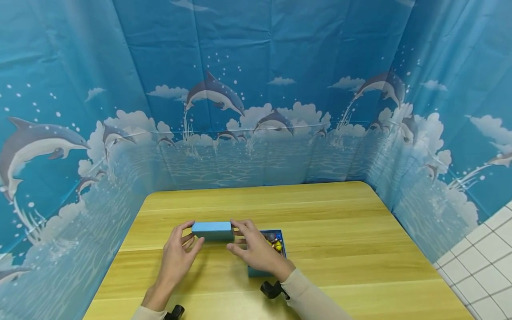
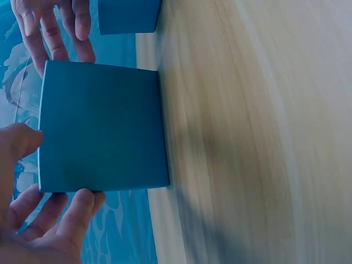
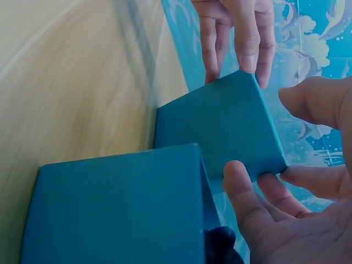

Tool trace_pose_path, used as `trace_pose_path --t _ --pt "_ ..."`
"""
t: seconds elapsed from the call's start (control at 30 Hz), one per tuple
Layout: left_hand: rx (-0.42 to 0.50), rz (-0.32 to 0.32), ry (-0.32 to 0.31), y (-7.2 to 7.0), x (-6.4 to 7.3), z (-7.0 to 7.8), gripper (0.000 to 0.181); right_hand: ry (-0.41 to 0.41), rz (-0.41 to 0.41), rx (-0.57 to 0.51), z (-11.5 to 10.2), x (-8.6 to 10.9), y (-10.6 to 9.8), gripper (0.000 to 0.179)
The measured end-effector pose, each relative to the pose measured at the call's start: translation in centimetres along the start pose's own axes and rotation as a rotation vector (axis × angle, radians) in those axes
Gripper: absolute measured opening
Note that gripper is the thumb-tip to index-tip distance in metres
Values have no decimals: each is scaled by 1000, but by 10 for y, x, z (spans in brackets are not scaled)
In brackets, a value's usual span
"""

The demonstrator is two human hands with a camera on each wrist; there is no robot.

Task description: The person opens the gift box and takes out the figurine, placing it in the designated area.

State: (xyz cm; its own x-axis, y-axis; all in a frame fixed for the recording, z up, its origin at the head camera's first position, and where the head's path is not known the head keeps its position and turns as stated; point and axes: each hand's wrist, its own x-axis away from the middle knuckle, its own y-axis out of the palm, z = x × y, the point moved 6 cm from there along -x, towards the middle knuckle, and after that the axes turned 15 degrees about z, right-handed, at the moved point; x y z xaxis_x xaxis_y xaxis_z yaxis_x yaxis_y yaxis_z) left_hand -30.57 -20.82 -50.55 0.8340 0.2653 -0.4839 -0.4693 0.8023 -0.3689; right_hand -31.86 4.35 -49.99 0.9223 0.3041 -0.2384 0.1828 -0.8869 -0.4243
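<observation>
Both hands are at a plain blue box (image 1: 212,234) on the left half of the table. My left hand (image 1: 178,249) holds its left end, fingertips on the side and thumb by the near face. At the opposite end, my right hand (image 1: 254,246) has its fingertips on the side and corner, with the thumb held out in front. In the left wrist view the box's broad face (image 2: 102,129) is smooth, its lower edge close to the wood. A second blue box (image 1: 266,271), open on top, stands partly hidden under my right forearm; small colourful items (image 1: 276,243) lie inside.
The yellow wood-grain table (image 1: 340,249) stretches to the right and behind the boxes. Blue dolphin-print curtains (image 1: 256,89) hang along its back and sides. White tiles (image 1: 488,253) show at the far right. A black wrist device (image 1: 271,290) sits by the right sleeve.
</observation>
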Motion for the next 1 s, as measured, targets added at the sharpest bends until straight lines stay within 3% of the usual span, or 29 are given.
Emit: trace_pose_path --t 0.2,0.5,1.0 --pt "-25 -3 -52 -6 0 -5 54 -14 -27 12 -4 -1 3 70" --pt "-111 -44 -139 -7 4 -12 52 -25 -95 117 -3 0 10 61" --pt "-148 -43 -121 -5 8 -18 48 -45 -136 247 -10 0 12 54"
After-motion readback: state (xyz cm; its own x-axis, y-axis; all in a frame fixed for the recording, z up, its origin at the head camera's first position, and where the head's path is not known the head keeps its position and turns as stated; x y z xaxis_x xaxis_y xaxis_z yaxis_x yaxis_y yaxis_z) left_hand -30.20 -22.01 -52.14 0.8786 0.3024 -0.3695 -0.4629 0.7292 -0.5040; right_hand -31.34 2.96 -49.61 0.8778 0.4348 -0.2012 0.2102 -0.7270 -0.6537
